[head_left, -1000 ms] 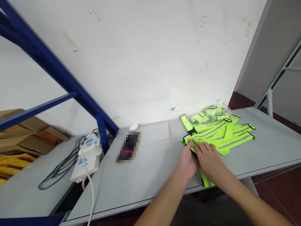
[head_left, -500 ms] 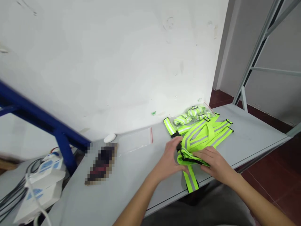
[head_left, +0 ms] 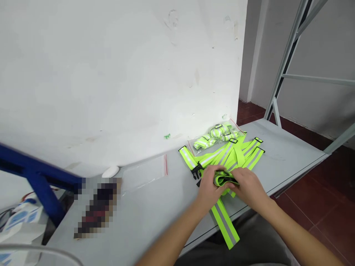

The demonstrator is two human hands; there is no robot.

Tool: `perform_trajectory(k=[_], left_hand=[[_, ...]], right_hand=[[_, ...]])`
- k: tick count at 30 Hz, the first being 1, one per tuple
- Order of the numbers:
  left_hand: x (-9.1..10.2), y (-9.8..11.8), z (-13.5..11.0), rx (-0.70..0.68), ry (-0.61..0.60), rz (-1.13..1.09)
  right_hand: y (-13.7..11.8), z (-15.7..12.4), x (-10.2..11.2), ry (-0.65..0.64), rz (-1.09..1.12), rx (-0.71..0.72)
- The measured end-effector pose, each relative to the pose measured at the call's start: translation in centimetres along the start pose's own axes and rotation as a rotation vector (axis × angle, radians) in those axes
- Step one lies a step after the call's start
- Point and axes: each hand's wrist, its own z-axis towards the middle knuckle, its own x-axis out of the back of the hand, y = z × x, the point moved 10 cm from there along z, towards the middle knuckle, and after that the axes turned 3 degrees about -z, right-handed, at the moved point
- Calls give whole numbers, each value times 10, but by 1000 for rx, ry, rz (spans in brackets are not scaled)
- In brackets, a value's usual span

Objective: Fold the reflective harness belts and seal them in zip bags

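My left hand and my right hand are both closed around a rolled-up bundle of neon yellow-green reflective strap, close to the table's front edge. From under the hands one strap end with a grey stripe hangs over that edge. Behind the bundle, more reflective straps lie spread with black slide adjusters at their ends. A black buckle joins this pile just left of my left hand. Fingers cover part of the roll.
Against the wall lies a clear zip bag holding rolled straps. Farther left on the grey table are a flat clear zip bag, a white round object and a pixelated item. A blue metal frame stands at left.
Both hands have drawn together, and the loosely gathered strap is now a tighter roll. The hanging strap end reaches lower past the edge. The camera view has shifted to the right.
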Motion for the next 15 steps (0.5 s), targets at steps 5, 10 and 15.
perform_trajectory(k=[5,10,15], left_hand=[[9,-1,-19,-21,125,-90],[-59,-26,-28,400,-462,-312],[-38,-28,6,554,-156,-616]], right_hand=[[35,32,28,99,-35,-68],[6,65,57,129,-126,85],[-73,45,51,55,-147,449]])
